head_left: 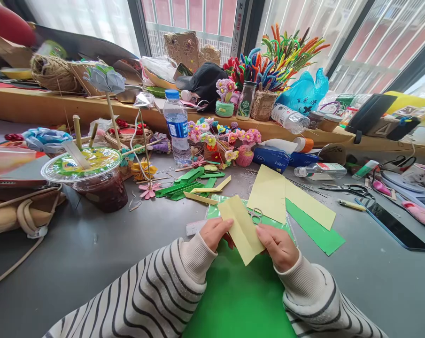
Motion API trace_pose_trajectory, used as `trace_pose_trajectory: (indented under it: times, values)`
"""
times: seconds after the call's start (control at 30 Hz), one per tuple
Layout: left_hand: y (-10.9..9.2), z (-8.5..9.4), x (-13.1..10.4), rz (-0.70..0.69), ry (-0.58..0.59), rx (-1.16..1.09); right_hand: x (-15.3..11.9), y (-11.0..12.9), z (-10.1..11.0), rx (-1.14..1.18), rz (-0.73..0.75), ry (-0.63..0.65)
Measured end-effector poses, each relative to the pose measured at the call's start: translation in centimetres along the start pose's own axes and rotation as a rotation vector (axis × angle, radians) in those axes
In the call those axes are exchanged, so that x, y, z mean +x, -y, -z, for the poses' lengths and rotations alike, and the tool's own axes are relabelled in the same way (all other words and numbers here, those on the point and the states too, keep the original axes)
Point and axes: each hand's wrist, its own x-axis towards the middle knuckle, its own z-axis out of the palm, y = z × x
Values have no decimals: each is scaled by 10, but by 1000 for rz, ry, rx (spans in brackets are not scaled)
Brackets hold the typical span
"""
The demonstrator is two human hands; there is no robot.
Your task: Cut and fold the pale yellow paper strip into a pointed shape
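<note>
A creased piece of pale yellow paper (pixel 241 230) is held up between my two hands, tilted, above a green sheet (pixel 242 295). My left hand (pixel 215 233) pinches its left edge, thumb on top. On the right edge, my right hand (pixel 278 246) grips the same paper with thumb and fingers. Just behind the paper lie small scissors (pixel 256 215), partly covered by it. Farther back rest a yellow sheet (pixel 267 192), a yellow strip (pixel 309 202) and a green strip (pixel 312 225). Folded green strips (pixel 184 184) sit in a pile to the left.
A lidded drink cup (pixel 103 190) stands at left, with a water bottle (pixel 177 131) behind. Crocheted flowers (pixel 215 138) fill the back middle. On the right lie a phone (pixel 391 223), black-handled scissors (pixel 356 189) and a clear bottle (pixel 321 171).
</note>
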Motion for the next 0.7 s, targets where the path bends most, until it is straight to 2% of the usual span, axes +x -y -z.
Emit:
trace_pose_trajectory:
  times: [0.1, 0.17, 0.3, 0.47, 0.6, 0.7]
  values:
    - [-3, -4, -4, -44, -78, 93, 0, 6, 0, -13, -14, -15]
    - [-3, -6, -6, -84, -72, 168, 0, 9, -2, 9, -58, -62]
    - [0, -7, -7, -110, 17, 359, -1, 8, -5, 132, -143, -181]
    - [6, -4, -6, -132, 145, 558, -1, 1, -6, 251, -147, -191]
    - [3, -6, -5, -135, 133, 488, -1, 3, -7, 297, -126, -203]
    - [1, -7, -4, -153, 64, 284, -1, 7, -9, 267, -132, -247]
